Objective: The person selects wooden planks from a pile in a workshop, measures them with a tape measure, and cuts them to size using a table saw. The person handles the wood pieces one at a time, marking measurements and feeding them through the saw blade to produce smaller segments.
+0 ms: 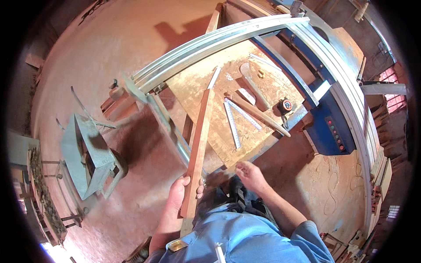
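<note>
A long, squared reddish-brown wooden strip slants up and away from me, its far end over the wooden board in the machine frame. My left hand grips its near end, thumb on one side and fingertips on the other. To the right, my right hand is closed in front of my body, near the board's front edge; whatever its fingers hold, if anything, is hidden. On the board lie a white folding ruler bent into a V, a tapered wooden handle and a black-and-orange tape measure.
Metal rails border the board. A blue machine panel with buttons stands right. A curved wooden piece and white strips also lie there. On the floor at left is a grey metal hopper-like part; timber is stacked far right.
</note>
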A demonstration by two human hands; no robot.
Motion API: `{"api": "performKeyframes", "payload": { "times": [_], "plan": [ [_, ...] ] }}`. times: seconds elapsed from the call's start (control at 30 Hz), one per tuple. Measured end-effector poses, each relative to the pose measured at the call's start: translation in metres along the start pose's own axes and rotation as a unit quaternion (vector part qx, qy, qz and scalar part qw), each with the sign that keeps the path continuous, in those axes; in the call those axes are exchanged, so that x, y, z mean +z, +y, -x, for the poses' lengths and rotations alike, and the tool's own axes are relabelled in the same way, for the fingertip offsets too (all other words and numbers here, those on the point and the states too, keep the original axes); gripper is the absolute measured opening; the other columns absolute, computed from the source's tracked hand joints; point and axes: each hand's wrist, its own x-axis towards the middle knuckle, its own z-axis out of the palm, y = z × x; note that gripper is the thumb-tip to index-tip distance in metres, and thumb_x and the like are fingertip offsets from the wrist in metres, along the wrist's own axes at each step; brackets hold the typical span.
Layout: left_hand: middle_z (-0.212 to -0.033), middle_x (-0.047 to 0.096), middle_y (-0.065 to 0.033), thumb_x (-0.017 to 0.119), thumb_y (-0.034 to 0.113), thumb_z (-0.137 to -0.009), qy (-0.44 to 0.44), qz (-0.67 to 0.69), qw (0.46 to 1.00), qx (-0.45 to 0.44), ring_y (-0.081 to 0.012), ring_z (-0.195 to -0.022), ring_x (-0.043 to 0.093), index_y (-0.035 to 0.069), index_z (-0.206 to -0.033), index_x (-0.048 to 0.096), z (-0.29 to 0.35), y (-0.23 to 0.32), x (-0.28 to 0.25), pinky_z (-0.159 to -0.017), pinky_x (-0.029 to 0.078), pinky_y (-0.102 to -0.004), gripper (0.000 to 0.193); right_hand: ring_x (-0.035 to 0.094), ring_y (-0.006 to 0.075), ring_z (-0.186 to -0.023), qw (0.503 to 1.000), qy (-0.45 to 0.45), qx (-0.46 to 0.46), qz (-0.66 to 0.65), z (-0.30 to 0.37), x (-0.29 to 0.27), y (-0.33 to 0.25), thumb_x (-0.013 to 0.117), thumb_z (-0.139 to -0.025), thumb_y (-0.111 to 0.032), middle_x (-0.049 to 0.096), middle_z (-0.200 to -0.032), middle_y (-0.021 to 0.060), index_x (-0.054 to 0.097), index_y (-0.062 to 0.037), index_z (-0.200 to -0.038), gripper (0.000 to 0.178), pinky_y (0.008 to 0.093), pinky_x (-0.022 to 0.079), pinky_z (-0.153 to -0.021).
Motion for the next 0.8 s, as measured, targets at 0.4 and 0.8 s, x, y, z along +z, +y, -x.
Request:
{"api": "performKeyframes", "payload": {
  "times": [0.4, 0.8],
  "plan": [
    [-0.098, 0.061, -0.0065, 0.051, 0.011, -0.098, 0.082, -0.338, 0.902, 0.257, -0.0143, -0.08, 0.062, 0.002, -0.131, 0.05, -0.098, -0.096, 0.136, -0.07, 0.054, -0.029, 0.035, 0.068, 0.0355, -0.105, 0.986, -0.134, -0.059, -0.079, 0.021, -0.123, -0.004, 0.06, -0.098, -0.026, 0.069, -0.113, 0.0238, 0.053, 0.0042, -0.134, 0.047, 0.042, 0.053, -0.092],
    [-0.126, 0.055, -0.0104, 0.07, 0.002, -0.085, -0.151, -0.341, 0.912, 0.17, -0.0197, -0.112, 0.057, 0.005, -0.137, 0.04, -0.237, -0.253, 0.317, -0.101, 0.048, -0.0358, 0.06, 0.056, 0.0439, -0.117, 0.995, 0.085, -0.046, -0.02, 0.069, -0.297, 0.084, 0.072, -0.088, -0.022, 0.054, -0.125, 0.0296, 0.024, 0.0035, -0.149, 0.082, 0.0471, 0.05, -0.096]
  ]
}}
